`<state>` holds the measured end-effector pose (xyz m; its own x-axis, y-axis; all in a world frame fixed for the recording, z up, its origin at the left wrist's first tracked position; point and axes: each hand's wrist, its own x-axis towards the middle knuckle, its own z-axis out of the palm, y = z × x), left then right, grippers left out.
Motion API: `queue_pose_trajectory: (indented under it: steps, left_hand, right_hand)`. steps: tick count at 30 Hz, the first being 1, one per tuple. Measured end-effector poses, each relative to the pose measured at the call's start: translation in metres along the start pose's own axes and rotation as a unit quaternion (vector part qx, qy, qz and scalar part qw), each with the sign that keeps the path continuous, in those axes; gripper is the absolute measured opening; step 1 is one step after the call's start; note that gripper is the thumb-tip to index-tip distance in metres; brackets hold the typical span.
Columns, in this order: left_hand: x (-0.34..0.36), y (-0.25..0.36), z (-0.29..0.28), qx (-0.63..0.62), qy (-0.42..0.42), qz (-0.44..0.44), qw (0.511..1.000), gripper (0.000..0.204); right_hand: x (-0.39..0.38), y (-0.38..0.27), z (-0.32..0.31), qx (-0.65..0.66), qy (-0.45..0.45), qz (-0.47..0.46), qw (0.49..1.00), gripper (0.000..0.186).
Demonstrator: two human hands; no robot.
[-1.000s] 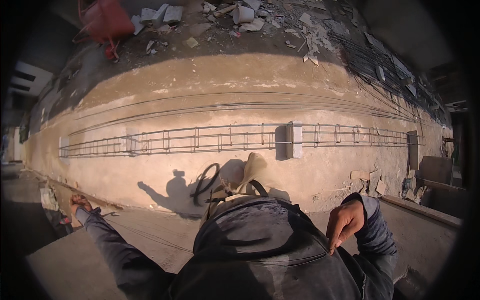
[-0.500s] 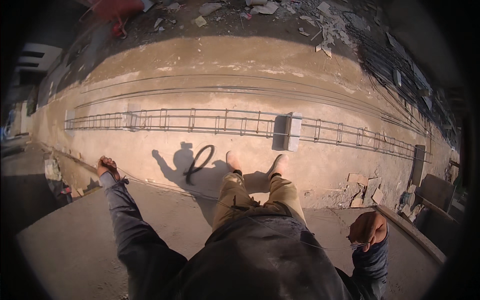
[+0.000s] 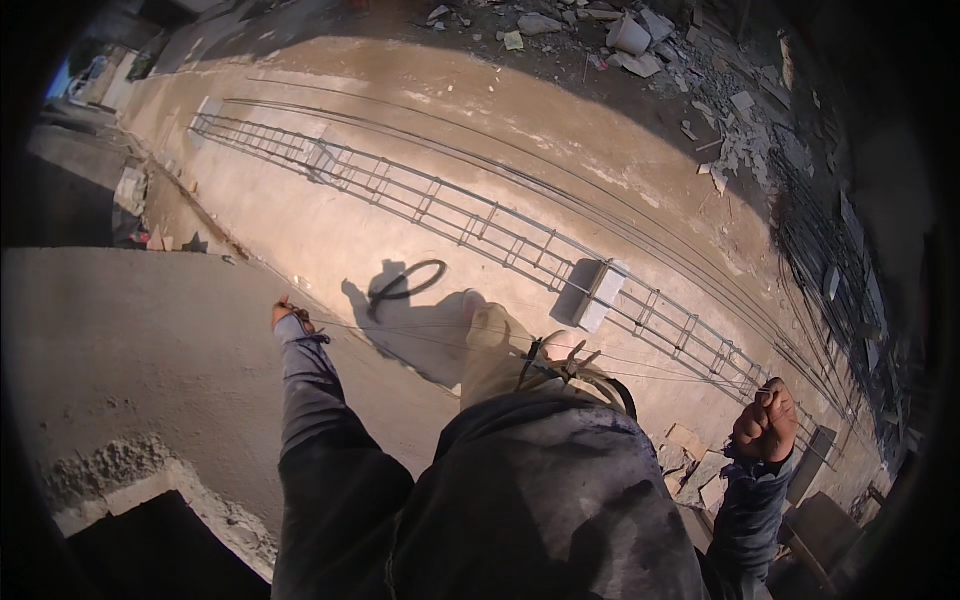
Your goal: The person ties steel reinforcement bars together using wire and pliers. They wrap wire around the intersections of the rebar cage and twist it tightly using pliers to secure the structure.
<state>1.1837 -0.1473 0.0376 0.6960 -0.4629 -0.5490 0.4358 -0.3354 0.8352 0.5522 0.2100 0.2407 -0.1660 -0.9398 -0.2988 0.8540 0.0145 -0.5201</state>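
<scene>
A thin wire (image 3: 440, 332) runs across in front of my body, between my two hands. My left hand (image 3: 292, 314) is closed on its left end, over the grey concrete ledge. Out to the right, my right hand (image 3: 766, 422) is closed in a fist on the other end, with a short tip of wire showing above the fingers. Beyond my feet lies a long steel rebar cage (image 3: 440, 207) with square stirrups. It rests across a pale block (image 3: 604, 296). At my waist hang several looped strands (image 3: 578, 370), tan and black.
A dark coil (image 3: 408, 287) lies by my shadow. Loose rebar rods (image 3: 560, 210) run alongside the cage, and more are piled at the right (image 3: 825, 270). Rubble (image 3: 640, 45) covers the far ground. Broken tiles (image 3: 690, 470) lie near my right arm. A concrete ledge (image 3: 130, 350) spans the left.
My view has turned, so the cage now slants down to the right. My right hand has risen and moved farther out from my body. The wire between my hands is straighter.
</scene>
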Motion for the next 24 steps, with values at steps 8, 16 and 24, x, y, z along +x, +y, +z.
queue_pose_trajectory:
  steps: [8,16,24]
  left_hand:
    - [0.016,0.036,-0.100,-0.058,0.077,0.026,0.995,0.019]
    - [-0.035,0.065,-0.069,-0.081,0.091,0.053,0.991,0.015]
    - [0.036,0.112,-0.077,-0.091,0.049,0.096,0.990,0.024]
  right_hand:
    - [0.050,-0.014,0.038,-0.198,-0.631,0.308,0.684,0.021]
    - [0.059,-0.004,0.027,-0.912,-0.126,0.124,0.369,0.011]
    - [0.093,0.047,0.044,-0.113,0.037,0.059,0.991,0.025]
